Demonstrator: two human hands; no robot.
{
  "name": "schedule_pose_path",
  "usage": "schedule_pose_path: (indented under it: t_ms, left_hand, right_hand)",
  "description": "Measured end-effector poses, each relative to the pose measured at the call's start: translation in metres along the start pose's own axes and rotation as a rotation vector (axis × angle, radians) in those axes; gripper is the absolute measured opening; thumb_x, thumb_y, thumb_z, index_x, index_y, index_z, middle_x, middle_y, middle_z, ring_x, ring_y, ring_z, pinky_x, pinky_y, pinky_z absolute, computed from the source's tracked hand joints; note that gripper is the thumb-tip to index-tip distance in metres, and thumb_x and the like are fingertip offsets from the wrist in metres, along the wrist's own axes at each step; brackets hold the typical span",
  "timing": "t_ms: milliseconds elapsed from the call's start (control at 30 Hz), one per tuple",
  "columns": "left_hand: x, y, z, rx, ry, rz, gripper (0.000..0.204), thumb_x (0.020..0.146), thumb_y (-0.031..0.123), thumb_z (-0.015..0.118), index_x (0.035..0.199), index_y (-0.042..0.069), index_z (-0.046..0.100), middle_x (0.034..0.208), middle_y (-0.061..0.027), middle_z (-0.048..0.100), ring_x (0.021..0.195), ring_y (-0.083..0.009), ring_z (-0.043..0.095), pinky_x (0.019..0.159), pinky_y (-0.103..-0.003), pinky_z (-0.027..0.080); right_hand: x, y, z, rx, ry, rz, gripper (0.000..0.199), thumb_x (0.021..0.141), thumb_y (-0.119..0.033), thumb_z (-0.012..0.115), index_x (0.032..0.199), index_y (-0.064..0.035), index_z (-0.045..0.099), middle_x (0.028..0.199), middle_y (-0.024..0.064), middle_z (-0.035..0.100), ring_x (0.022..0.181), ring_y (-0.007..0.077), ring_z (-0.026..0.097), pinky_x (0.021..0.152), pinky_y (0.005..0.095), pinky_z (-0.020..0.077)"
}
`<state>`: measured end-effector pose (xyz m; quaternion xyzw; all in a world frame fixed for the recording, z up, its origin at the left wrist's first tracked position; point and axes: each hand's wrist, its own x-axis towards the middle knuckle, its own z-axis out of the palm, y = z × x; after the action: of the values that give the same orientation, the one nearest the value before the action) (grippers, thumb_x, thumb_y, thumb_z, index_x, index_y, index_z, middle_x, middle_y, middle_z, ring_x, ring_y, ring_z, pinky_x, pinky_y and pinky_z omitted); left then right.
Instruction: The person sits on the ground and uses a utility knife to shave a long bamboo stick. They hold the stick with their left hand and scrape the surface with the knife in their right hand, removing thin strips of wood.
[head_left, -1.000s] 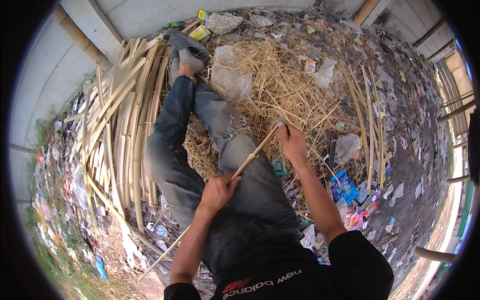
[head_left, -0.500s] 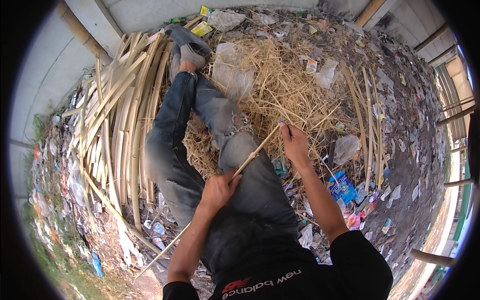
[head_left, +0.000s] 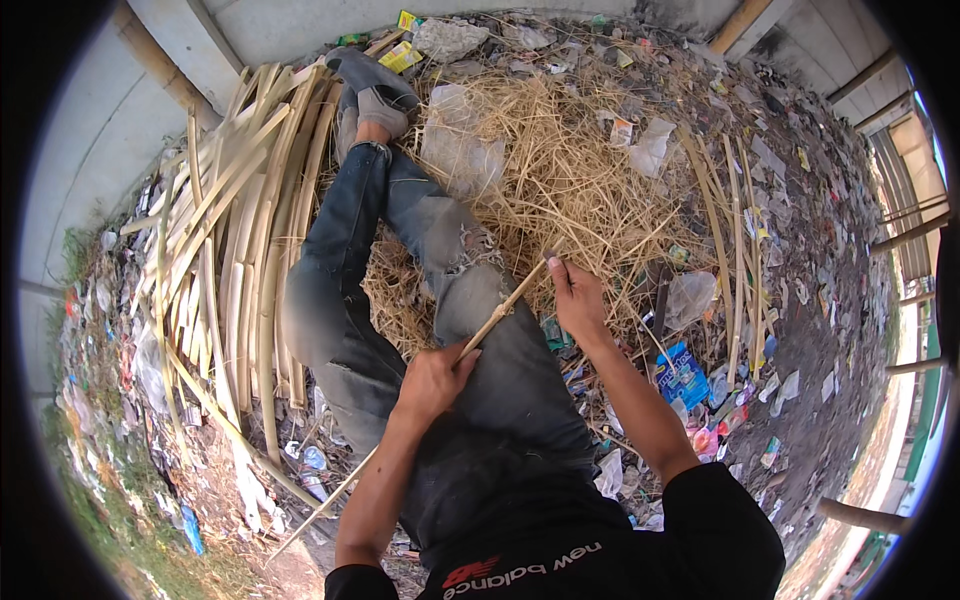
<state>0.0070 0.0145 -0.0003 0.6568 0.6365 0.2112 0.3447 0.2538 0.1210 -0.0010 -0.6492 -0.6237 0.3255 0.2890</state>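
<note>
A thin pale bamboo strip (head_left: 492, 322) with a knot slants across my thigh. My left hand (head_left: 432, 385) is closed round it above my lap, and its lower end runs out past my left forearm. At the strip's far end my right hand (head_left: 577, 298) pinches, thumb on top; a small greyish bit shows at the thumb tip, too small to make out. My jeans-clad legs (head_left: 345, 270) stretch forward, crossed near the ankles. Loose straw-like shavings (head_left: 570, 170) are heaped beyond my knee.
A stack of split bamboo strips (head_left: 235, 280) lies left of my legs. More slats (head_left: 738, 260) rest on the right. Litter covers the ground, including a blue packet (head_left: 682, 376) and a clear plastic bag (head_left: 690, 298). A grey wall (head_left: 290, 35) stands at the back.
My right hand has shifted slightly nearer and to the left, together with the far end of the strip. My left hand stays almost in place, still closed on it.
</note>
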Motion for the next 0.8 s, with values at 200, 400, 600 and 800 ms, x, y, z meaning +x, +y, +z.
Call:
schedule_pose_path:
  t_ms: [200, 400, 600, 800]
  left_hand:
    - [0.000, 0.001, -0.005, -0.061, 0.004, 0.033, 0.024, 0.096, 0.021, 0.072, 0.111, 0.004, 0.077, 0.071, -0.0242, 0.067, 0.068, -0.0397, 0.070, 0.064, -0.044, 0.055]
    - [-0.003, 0.000, 0.000, -0.016, 0.036, 0.048, 0.024, 0.095, 0.021, 0.073, 0.113, 0.006, 0.078, 0.076, -0.0233, 0.069, 0.070, -0.0395, 0.070, 0.065, -0.045, 0.055]
    - [-0.002, 0.007, -0.006, -0.025, -0.024, -0.020, 0.027, 0.096, 0.030, 0.072, 0.116, 0.013, 0.078, 0.080, -0.0227, 0.071, 0.079, -0.0422, 0.071, 0.073, -0.048, 0.057]
    - [-0.005, 0.012, -0.007, -0.053, 0.015, -0.019, 0.034, 0.099, 0.032, 0.069, 0.116, 0.004, 0.077, 0.073, -0.0231, 0.067, 0.071, -0.0398, 0.070, 0.067, -0.045, 0.054]
  right_hand:
    - [-0.048, -0.014, 0.032, -0.037, -0.097, -0.181, 0.039, 0.105, -0.038, 0.058, 0.090, -0.0038, 0.071, 0.066, 0.0222, 0.063, 0.063, 0.0434, 0.064, 0.058, 0.0500, 0.0483]
    - [-0.039, -0.013, 0.025, -0.023, -0.152, -0.135, 0.046, 0.104, -0.042, 0.062, 0.091, 0.0008, 0.074, 0.061, 0.0192, 0.057, 0.053, 0.0307, 0.058, 0.054, 0.0397, 0.0428]
    - [-0.022, 0.004, 0.004, 0.229, -0.564, -0.190, 0.055, 0.106, -0.046, 0.059, 0.081, 0.0018, 0.070, 0.054, 0.0004, 0.045, 0.053, 0.0071, 0.043, 0.050, 0.0316, 0.0324]
    - [-0.010, 0.036, -0.016, 0.373, -0.333, 0.071, 0.058, 0.109, -0.050, 0.051, 0.084, -0.0012, 0.071, 0.060, -0.0031, 0.047, 0.054, 0.0082, 0.043, 0.054, 0.0337, 0.0384]
